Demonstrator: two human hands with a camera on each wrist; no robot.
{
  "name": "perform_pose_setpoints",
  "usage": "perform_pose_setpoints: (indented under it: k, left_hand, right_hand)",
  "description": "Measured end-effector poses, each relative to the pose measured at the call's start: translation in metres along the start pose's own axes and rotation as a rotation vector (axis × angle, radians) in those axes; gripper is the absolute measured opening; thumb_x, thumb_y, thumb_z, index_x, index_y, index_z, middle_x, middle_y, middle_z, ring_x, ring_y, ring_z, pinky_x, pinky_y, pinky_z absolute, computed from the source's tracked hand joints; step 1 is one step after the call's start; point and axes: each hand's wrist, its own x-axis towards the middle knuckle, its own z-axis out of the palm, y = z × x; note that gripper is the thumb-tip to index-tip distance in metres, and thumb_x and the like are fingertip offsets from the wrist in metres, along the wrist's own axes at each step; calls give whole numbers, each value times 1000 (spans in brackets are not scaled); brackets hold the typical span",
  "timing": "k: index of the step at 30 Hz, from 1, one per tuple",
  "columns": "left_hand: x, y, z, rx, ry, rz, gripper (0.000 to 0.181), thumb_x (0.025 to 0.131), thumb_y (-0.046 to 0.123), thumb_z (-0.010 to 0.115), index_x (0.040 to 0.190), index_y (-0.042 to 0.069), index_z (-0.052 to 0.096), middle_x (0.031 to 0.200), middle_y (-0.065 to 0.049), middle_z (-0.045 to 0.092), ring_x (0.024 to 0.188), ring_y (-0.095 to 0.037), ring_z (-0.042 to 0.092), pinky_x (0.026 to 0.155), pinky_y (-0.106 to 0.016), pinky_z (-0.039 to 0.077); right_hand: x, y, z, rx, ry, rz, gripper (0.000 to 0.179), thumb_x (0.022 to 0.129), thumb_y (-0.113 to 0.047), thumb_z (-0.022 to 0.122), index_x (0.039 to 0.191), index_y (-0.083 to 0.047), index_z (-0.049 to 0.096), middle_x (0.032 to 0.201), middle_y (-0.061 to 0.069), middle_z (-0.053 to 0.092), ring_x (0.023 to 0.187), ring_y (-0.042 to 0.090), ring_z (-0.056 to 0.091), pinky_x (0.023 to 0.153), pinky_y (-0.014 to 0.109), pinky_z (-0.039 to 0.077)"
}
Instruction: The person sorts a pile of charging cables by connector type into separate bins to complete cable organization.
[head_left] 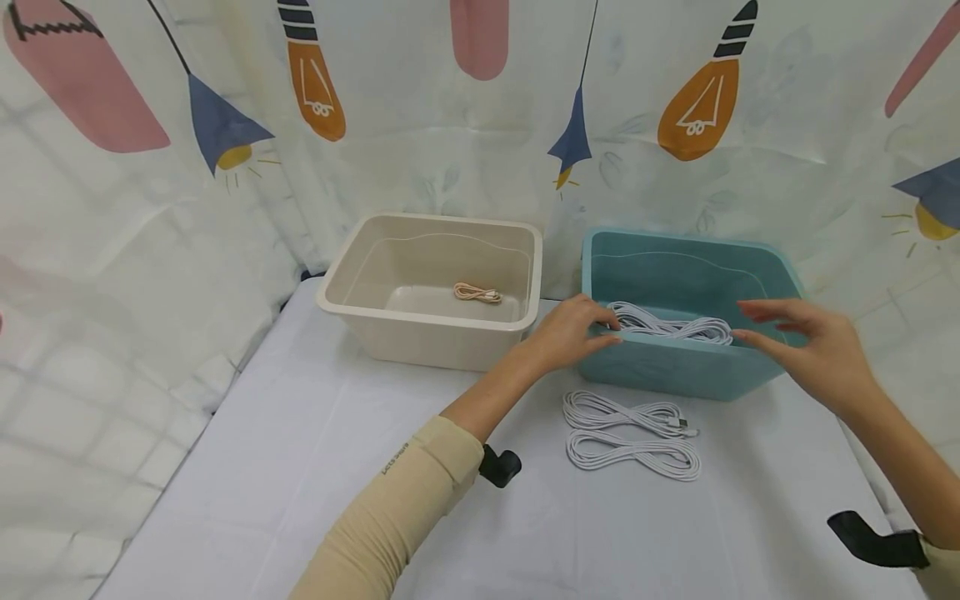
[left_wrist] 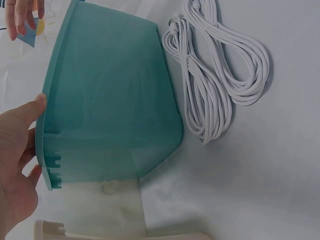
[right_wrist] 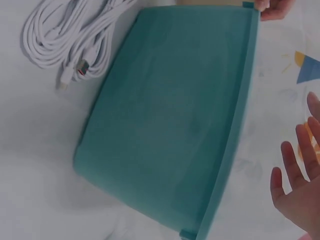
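Observation:
A teal plastic bin [head_left: 675, 367] stands on the table with bundles of white cable [head_left: 667, 325] inside. At its front left corner, my left hand [head_left: 573, 333] grips the rim, thumb outside and fingers over the inner side; the left wrist view also has this hand [left_wrist: 17, 155] at the rim. My right hand [head_left: 817, 342] hovers over the bin's right end, thumb and fingers spread apart. In the right wrist view the right hand [right_wrist: 300, 185] is off the rim, holding nothing. Two coiled white cables, an upper one [head_left: 630, 414] and a lower one [head_left: 633, 450], lie before the bin.
A beige bin [head_left: 427, 333] stands left of the teal one, with a small tan cable bundle [head_left: 477, 292] inside. A white cloth covers the table [head_left: 300, 467]. Behind hangs a patterned curtain [head_left: 480, 150]. Black mounts [head_left: 877, 542] sit at both wrists.

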Motion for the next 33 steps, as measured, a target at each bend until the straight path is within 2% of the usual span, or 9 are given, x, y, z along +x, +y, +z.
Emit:
perform_pose_setpoints:
  k: [8,21,25,33]
  left_hand:
    - [0,0,1,-2,-1,-5,25,104,27,70,123,12,78,123,-2,76,120,-20,62,97,-28,51]
    - [0,1,0,-5,5,0,25,104,24,71,122,10,78,121,-3,76,119,-21,63,97,-29,52]
    - [0,1,0,15,4,3,23,104,25,71,121,12,79,121,-2,76,118,-20,63,96,-29,52]
    - [0,3,-3,93,-2,16,24,104,29,71,120,14,80,118,0,77,114,-18,65,94,-27,52]
  right_hand:
    - [-18,-1,13,2,-2,9,39,89,1,83,127,4,71,110,-41,60,105,-19,52,90,-1,36]
    - [-45,1,39,36,5,-75,41,80,7,87,119,-1,76,112,-38,64,104,-19,57,90,1,38]
    - [-52,4,50,56,7,-129,46,76,13,86,119,-1,76,115,-37,64,105,-18,57,91,3,39]
    - [-68,10,73,84,-32,-152,48,73,15,87,116,-3,77,114,-27,69,105,-14,58,91,5,42]
